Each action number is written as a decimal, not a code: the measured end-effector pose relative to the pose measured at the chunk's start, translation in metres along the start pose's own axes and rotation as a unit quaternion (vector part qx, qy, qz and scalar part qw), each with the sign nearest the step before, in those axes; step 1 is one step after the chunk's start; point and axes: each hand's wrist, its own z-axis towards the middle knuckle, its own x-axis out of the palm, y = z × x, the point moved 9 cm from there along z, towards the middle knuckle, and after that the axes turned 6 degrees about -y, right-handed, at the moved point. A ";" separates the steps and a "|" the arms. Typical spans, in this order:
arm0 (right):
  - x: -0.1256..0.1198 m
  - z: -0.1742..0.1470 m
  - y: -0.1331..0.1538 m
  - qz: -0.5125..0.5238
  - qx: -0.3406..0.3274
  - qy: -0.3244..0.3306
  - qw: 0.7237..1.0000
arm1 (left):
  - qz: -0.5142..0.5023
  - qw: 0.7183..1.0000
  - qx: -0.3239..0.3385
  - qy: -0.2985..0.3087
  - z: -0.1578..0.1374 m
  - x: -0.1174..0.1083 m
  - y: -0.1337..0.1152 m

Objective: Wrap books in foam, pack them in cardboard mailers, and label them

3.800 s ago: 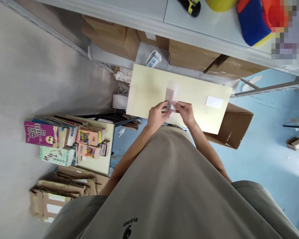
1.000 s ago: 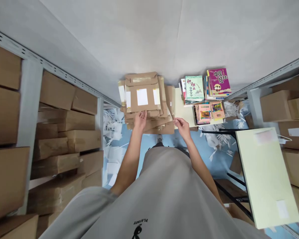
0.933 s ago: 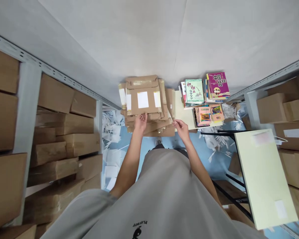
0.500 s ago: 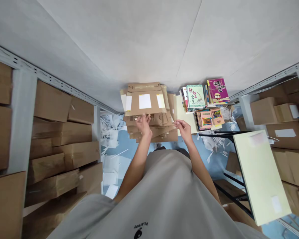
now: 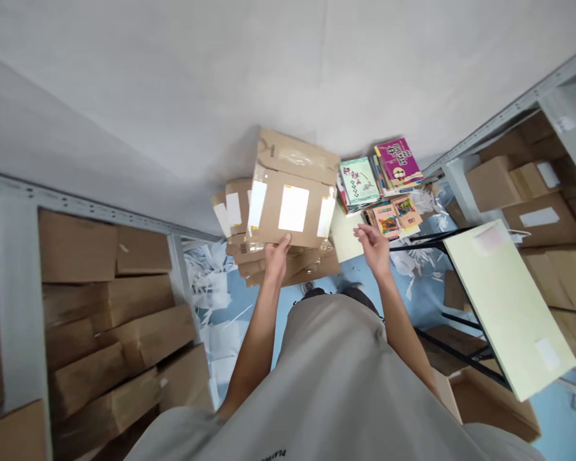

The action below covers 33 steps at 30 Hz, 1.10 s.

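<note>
My left hand (image 5: 276, 258) pinches the bottom edge of a flattened cardboard box (image 5: 272, 218), thumb on top. The box carries white labels and clear tape, and it is tilted up over a pile of flattened cardboard (image 5: 317, 266) that it partly hides. My right hand (image 5: 374, 248) hovers with loosely bent fingers near the pale table (image 5: 346, 242), holding nothing that I can see. Just beyond it lie small pinkish books (image 5: 384, 221), with a stack topped by a pale green book (image 5: 360, 181) and another topped by a purple book (image 5: 398, 163) behind.
Shelves of cardboard boxes stand on the left (image 5: 139, 339) and the right (image 5: 537, 218). A pale board on a black frame (image 5: 513, 314) is close at my right. Paper scraps (image 5: 211, 275) litter the blue floor, and an open carton (image 5: 494, 400) sits low at the right.
My left hand has taken hold of the flattened box, which is now raised and turned clockwise above the pile. My right hand has moved toward the books, its fingers less pinched. The view has turned.
</note>
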 end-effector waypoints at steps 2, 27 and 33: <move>-0.049 0.007 0.010 -0.038 -0.030 -0.078 0.996 | 0.044 0.998 0.002 0.054 -0.007 0.020 0.016; -0.547 -0.104 -0.144 0.054 0.108 -0.297 0.947 | 0.332 0.857 -0.121 0.376 -0.237 0.377 0.324; -0.604 -0.115 -0.125 0.070 0.093 -0.259 0.959 | 0.390 0.836 -0.176 0.343 -0.292 0.431 0.432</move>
